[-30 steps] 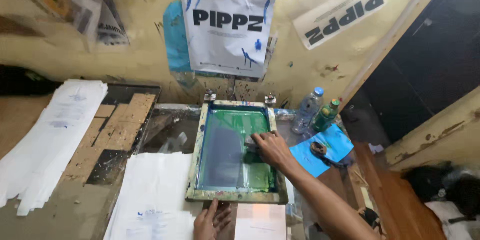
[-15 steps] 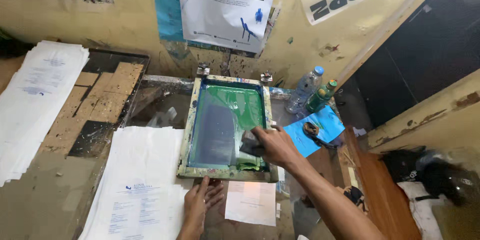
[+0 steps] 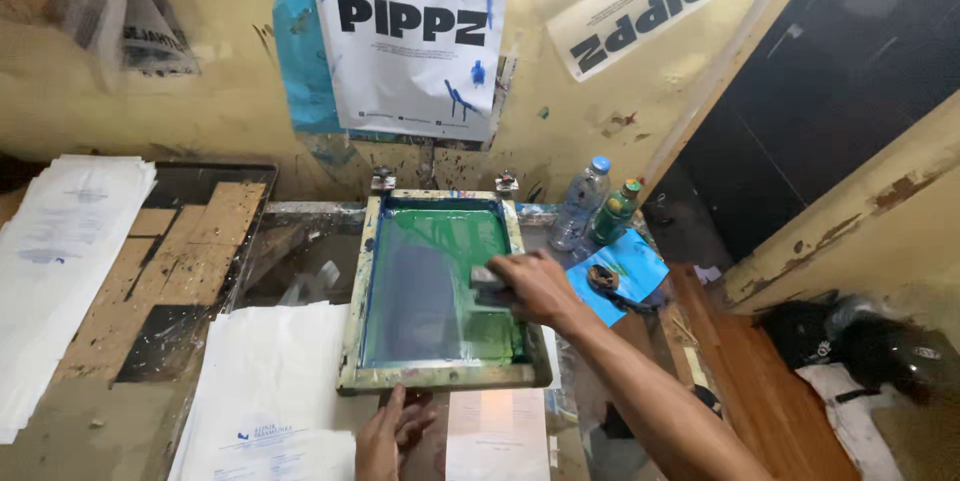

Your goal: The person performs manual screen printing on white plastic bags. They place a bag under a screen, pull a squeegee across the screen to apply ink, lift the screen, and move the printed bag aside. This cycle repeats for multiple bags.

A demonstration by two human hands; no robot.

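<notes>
A wooden screen-printing frame (image 3: 356,291) with a green mesh lies flat on the bench, hinged at its far edge. My right hand (image 3: 535,286) grips a squeegee (image 3: 488,281) on the mesh near the frame's right side. My left hand (image 3: 385,433) rests at the frame's near edge, fingers touching the bottom rail. A white sheet (image 3: 497,431) pokes out from under the frame's near right corner.
A stack of white printed bags (image 3: 265,401) lies left of the frame, another pile (image 3: 55,271) at the far left. Two plastic bottles (image 3: 582,203) stand at the back right by a blue sheet (image 3: 625,276). Posters hang on the wall; a dark bag (image 3: 850,346) sits at right.
My right hand has moved the squeegee over the mesh: it went toward me, then back toward mid-frame. My left hand stays at the near rail. The camera view shifted.
</notes>
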